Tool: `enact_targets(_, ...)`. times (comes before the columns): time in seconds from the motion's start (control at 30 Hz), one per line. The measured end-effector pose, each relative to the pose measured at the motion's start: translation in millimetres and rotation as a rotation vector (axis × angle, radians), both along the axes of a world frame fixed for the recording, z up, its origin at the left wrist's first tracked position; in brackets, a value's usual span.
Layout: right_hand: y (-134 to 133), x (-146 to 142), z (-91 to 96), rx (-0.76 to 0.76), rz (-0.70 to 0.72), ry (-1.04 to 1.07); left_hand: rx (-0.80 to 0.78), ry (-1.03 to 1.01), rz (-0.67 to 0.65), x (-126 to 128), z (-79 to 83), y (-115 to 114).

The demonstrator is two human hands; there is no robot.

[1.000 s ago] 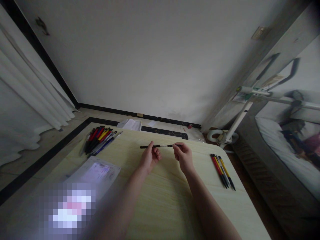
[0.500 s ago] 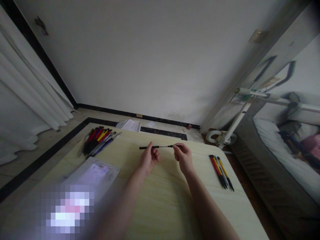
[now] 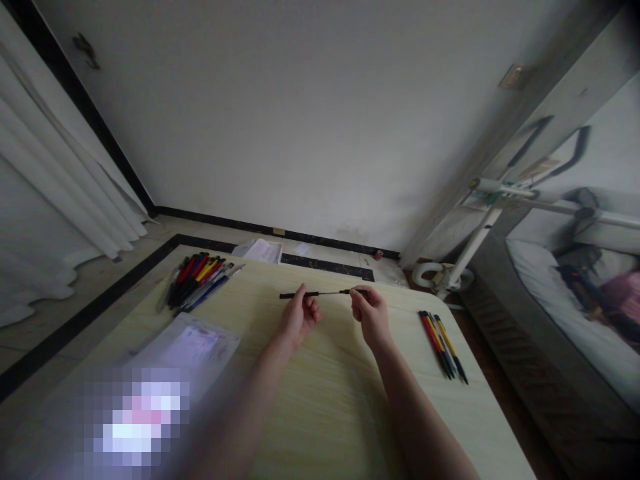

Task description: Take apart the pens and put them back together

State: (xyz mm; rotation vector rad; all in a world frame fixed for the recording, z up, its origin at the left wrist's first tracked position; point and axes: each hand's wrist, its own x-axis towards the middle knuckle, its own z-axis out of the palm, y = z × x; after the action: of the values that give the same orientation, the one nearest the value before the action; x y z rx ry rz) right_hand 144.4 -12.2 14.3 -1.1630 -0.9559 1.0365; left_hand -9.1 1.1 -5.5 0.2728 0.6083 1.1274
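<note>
Ann: Where's the black pen (image 3: 313, 293)?

Ben: In the middle of the frame, lying flat from side to side, held up over the counter (image 3: 320, 393).

Ann: What are the fingers doing?

Ben: The left hand (image 3: 301, 317) pinches the long black part between thumb and finger. The right hand (image 3: 373, 316) pinches the dark end piece (image 3: 345, 291). Both pinches look closed on their bits. The other left fingers curl in loosely.

Ann: What's that between them?

Ben: A thin pale rod (image 3: 329, 293). So I think this step is about the two parts, held apart but in one line. I can't tell if they're going together or coming apart.

Ann: What does the next move need?

Ben: Steady hands and a straight line, I'd say. A tilt could bend the rod.

Ann: Other pens?

Ben: A big pile (image 3: 197, 283) at middle left, and a small row (image 3: 442, 343) at middle right.
</note>
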Motion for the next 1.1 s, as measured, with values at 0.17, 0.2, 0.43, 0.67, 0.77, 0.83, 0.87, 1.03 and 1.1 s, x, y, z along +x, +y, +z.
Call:
enact_targets(0.17, 1.7, 5.7, 1.4, 0.021, 0.006, 0.024, -0.006, -0.002, -0.009, -0.6, -1.9, 0.2)
enact_targets(0.2, 2.1, 6.8, 1.1, 0.023, 0.005, 0.028, -0.003, -0.005, -0.009, -0.6, -2.2, 0.2)
enact_targets(0.43, 4.4, 18.1, 0.9, 0.027, -0.016, 0.03, 0.022, -0.009, -0.025, -1.7, -5.1, 0.9)
enact_targets(0.67, 3.4, 35.3, 11.5, -0.068, 0.092, -0.093, 0.043, -0.006, -0.032, -2.2, -4.3, -0.1)
enact_targets(0.77, 2.1, 42.8, 15.4, -0.152, 0.225, -0.221, 0.029, 0.012, -0.03, -2.1, -3.2, -0.2)
enact_targets(0.83, 1.3, 47.0, 16.5, -0.23, 0.33, -0.326, 0.035, 0.019, -0.031, -2.1, -3.4, -0.1)
enact_targets(0.87, 1.0, 48.6, 16.5, -0.268, 0.378, -0.379, 0.042, 0.019, -0.034, -2.1, -3.8, 0.0)
enact_targets(1.03, 0.5, 51.4, 11.7, -0.366, 0.476, -0.606, 0.064, 0.013, -0.047, -2.1, -4.8, 0.6)
enact_targets(1.1, 0.6, 50.7, 8.9, -0.386, 0.493, -0.676, 0.064, 0.012, -0.046, -2.0, -3.9, 0.6)
